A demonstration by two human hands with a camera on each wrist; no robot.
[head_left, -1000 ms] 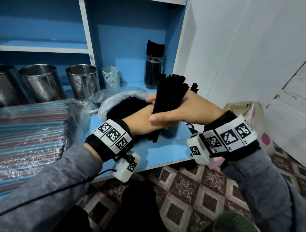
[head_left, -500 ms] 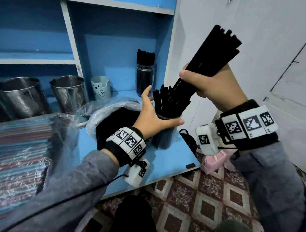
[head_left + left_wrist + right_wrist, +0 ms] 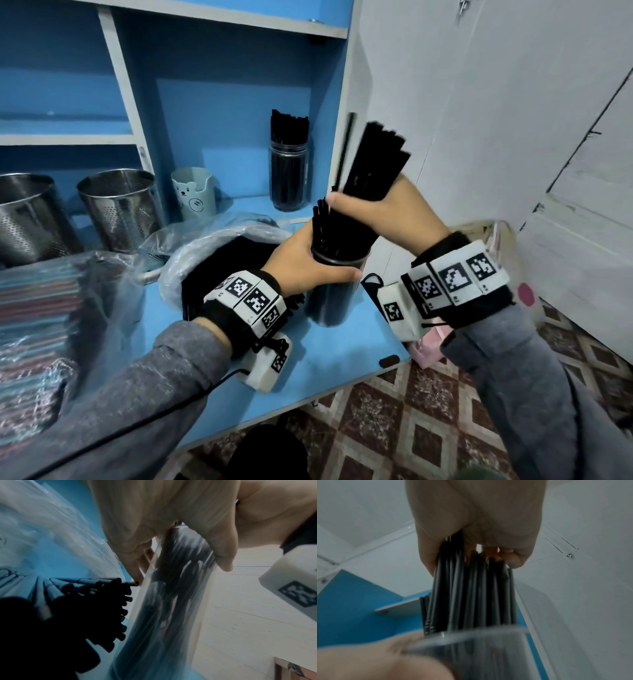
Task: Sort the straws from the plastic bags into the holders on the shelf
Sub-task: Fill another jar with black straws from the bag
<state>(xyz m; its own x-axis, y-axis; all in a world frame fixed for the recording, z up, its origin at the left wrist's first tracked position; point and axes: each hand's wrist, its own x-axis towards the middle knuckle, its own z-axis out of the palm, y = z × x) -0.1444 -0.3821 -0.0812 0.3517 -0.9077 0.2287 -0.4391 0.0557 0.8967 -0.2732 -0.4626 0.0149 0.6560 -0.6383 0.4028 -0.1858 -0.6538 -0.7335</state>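
leaning up-right from the jar (image 3: 337,274), straw bundle (image 3: 373,168) in right hand (image 3: 387,212).

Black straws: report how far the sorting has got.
Done: a glass jar at the back of the shelf already stands full of black straws. In hand: the right hand grips a bundle of black straws, its lower ends entering the clear jar that the left hand steadies. Left: more black straws in the open plastic bag, the bagged coloured straws, two empty-looking steel holders.
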